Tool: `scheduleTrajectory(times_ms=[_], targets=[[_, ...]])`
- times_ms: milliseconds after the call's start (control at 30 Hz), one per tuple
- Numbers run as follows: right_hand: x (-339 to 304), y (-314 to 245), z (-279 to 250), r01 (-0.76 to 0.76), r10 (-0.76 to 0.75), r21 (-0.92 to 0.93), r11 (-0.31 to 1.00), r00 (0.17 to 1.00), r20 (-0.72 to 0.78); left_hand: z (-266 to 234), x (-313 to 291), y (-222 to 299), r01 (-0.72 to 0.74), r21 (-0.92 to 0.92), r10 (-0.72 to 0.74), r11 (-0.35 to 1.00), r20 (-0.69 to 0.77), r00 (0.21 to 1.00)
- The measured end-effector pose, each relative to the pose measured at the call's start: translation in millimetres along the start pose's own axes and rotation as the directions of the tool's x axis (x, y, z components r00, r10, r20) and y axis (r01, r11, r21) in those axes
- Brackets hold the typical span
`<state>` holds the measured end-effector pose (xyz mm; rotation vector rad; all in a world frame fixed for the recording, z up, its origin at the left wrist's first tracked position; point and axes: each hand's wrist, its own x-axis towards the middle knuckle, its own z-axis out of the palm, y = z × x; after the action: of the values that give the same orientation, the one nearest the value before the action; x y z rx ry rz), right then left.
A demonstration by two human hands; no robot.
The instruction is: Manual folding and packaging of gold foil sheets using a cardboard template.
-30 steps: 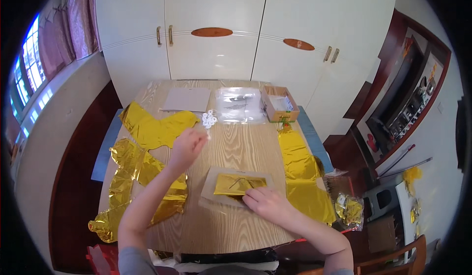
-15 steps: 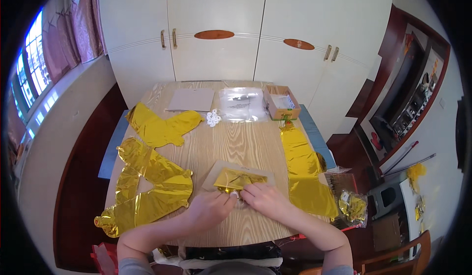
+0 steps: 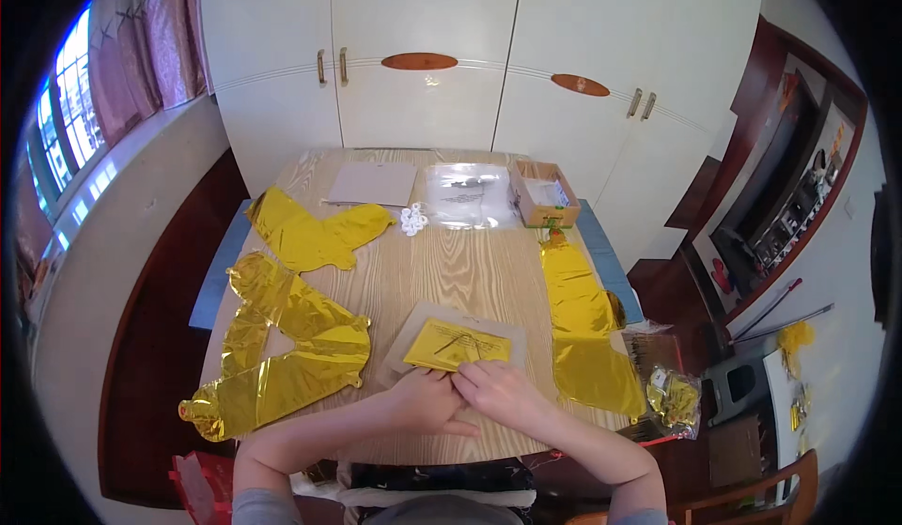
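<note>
A folded gold foil balloon (image 3: 442, 337) lies on a grey-beige card (image 3: 402, 339) near the table's front edge. My left hand (image 3: 428, 403) touches the near edge of the folded foil with its fingertips, its thumb stretched out apart. My right hand (image 3: 498, 393) has its bent fingers pressed together on the same edge, against the left fingers. What lies under the fingertips is hidden. Flat gold foil balloons lie about: a curved one (image 3: 315, 234) at the back left, a larger one (image 3: 301, 370) with an opening at left, and a long one (image 3: 583, 328) at right.
At the back are a pale card (image 3: 371, 184), white rings (image 3: 412, 219), a stack of clear plastic bags (image 3: 470, 196) and an open cardboard box (image 3: 545, 208). A clear packet with gold foil (image 3: 675, 398) sits at the right edge. A wooden chair (image 3: 752, 497) stands nearby.
The folded foil's near edge, crumpled and shiny between my fingers before, now looks flatter. My left hand has turned, its thumb now out toward the right. The view has shifted slightly.
</note>
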<state>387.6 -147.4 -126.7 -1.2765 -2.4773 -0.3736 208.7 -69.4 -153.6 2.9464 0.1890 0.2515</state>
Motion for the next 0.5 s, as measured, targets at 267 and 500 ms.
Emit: scheduleTrajectory(times_ms=[267, 500], targets=[[-6, -5, 5, -0.018, 0.017, 0.004, 1.000, 0.998, 0.061, 15, -4, -1, 0.016, 0.099, -0.009, 0.995, -0.075, 0.997], [-13, -11, 16, 0.025, -0.024, -0.068, 0.997, 1.000, 0.003, -15, -50, 38, 0.125, -0.009, -0.124, 0.992, -0.162, 0.979]])
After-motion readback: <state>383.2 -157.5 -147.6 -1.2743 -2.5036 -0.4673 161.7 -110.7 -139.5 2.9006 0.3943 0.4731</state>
